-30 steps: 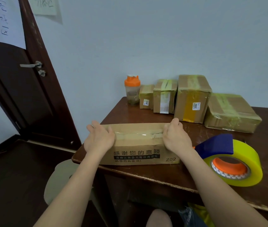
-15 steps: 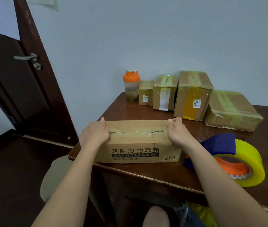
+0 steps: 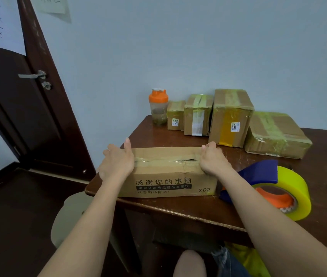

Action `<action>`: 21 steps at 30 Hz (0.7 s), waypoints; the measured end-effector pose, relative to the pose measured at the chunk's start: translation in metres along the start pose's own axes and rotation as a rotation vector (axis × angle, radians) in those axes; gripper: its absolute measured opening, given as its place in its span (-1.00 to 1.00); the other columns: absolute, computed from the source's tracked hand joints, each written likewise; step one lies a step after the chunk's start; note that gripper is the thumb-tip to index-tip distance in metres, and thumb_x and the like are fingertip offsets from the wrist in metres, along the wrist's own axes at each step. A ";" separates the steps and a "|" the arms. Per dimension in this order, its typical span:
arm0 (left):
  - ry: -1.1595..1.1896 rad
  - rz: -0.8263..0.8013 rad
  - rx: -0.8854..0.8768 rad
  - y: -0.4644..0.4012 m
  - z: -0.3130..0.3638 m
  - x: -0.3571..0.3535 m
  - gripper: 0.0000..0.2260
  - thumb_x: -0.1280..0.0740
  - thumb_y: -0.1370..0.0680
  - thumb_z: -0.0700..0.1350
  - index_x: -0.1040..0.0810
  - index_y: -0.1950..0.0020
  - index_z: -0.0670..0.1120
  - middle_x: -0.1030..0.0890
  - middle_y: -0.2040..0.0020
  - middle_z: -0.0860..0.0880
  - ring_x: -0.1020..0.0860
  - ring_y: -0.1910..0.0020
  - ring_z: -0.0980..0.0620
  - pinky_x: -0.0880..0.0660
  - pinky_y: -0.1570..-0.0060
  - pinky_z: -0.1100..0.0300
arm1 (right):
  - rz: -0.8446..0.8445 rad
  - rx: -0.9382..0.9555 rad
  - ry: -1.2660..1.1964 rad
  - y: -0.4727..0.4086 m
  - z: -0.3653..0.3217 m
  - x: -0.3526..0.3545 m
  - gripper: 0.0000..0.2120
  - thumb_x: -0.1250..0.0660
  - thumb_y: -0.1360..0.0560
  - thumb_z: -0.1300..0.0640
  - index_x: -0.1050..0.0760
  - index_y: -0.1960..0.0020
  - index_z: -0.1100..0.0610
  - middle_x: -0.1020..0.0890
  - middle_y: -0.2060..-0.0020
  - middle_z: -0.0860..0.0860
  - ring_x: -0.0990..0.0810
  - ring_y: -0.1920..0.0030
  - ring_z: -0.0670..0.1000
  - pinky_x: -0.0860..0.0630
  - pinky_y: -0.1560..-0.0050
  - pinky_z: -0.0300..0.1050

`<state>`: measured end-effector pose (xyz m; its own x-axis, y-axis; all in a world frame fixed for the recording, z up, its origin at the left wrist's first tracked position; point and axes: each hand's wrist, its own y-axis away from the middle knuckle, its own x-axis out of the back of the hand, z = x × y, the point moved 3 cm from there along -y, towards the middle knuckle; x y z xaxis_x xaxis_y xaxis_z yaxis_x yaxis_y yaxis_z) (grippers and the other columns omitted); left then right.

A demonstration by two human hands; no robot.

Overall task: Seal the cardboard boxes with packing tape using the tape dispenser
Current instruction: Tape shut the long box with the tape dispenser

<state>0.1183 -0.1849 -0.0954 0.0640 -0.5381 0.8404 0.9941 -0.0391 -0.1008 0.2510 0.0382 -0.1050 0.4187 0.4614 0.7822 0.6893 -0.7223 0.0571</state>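
A long cardboard box (image 3: 167, 172) with printed black characters and "Z02" on its near face sits at the near left corner of the dark wooden table (image 3: 178, 208), its near face almost flush with the table's front edge. Clear tape (image 3: 166, 159) runs along the top seam, wrinkled near the right end.

The left hand (image 3: 116, 162) grips the box's left end: the palm lies over the top left edge, the thumb stands up straight at the far side, and the fingers curl down over the end wall, out of sight. The right hand (image 3: 212, 159) grips the right end, its fingers bunched together and curled over the top right corner; whether the fingertips press on the tape's end cannot be told.

Just to the right of the box, touching or nearly touching its near right corner, lies the tape dispenser (image 3: 258, 174), blue-handled with an orange hub and a thick yellow roll, near the table's front edge.

Along the far edge against the wall stand an orange-lidded shaker bottle (image 3: 158, 106) and four taped boxes (image 3: 230, 116) in a row.
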 end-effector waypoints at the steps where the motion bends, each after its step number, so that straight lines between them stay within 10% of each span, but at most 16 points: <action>1: 0.017 0.085 -0.079 0.004 0.000 0.003 -0.43 0.08 -0.65 0.20 -0.34 -0.37 -0.23 -0.43 -0.29 -0.24 -0.49 -0.15 -0.23 -0.39 -0.13 -0.11 | 0.037 0.016 0.086 0.002 -0.003 0.002 -0.56 0.06 -0.68 -0.06 -0.17 -0.46 0.14 -0.33 -0.35 0.19 -0.44 -0.26 0.23 -0.41 -0.17 0.16; 5: -0.042 0.321 -0.545 0.026 0.009 0.008 -0.63 -0.10 -0.66 0.01 -0.51 -0.25 -0.22 -0.50 -0.19 -0.19 -0.46 -0.19 -0.14 -0.33 -0.32 -0.16 | 0.220 0.183 0.168 0.013 -0.017 0.027 -0.52 0.06 -0.65 -0.15 -0.21 -0.43 0.13 -0.35 -0.30 0.19 -0.48 -0.18 0.24 -0.43 -0.01 0.12; 9: -0.034 0.135 -0.827 0.060 0.033 -0.012 -0.65 -0.09 -0.68 -0.01 -0.48 -0.35 -0.14 -0.48 -0.36 -0.08 -0.36 -0.42 -0.01 0.00 -0.52 0.02 | 0.259 0.228 0.195 0.023 -0.015 0.067 -0.58 -0.05 -0.65 -0.10 -0.28 -0.39 0.13 -0.42 -0.26 0.17 -0.51 -0.18 0.24 -0.43 0.00 0.08; 17: -0.080 -0.015 -1.092 0.119 0.085 -0.059 -0.65 -0.13 -0.67 0.00 -0.45 -0.41 -0.08 -0.47 -0.39 0.00 -0.40 -0.39 0.08 0.01 -0.49 0.12 | -0.300 0.125 0.577 0.052 0.049 0.107 -0.30 -0.32 -0.41 -0.38 -0.22 -0.48 -0.23 -0.34 -0.45 0.02 -0.33 -0.42 0.17 -0.30 -0.39 0.23; 21: -0.069 0.056 -1.106 0.120 0.084 -0.065 -0.71 -0.22 -0.64 -0.03 -0.55 -0.29 -0.11 -0.54 -0.30 -0.06 -0.48 -0.31 0.00 -0.14 -0.46 0.03 | -0.320 0.164 0.637 0.058 0.062 0.108 -0.30 -0.45 -0.32 -0.33 -0.34 -0.41 -0.27 -0.38 -0.33 0.02 -0.33 -0.35 0.17 -0.36 -0.33 0.18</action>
<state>0.2412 -0.0837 -0.1173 0.1451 -0.5158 0.8443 0.3661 -0.7648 -0.5301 0.3727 0.0777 -0.0554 -0.2088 0.2118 0.9548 0.8209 -0.4926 0.2888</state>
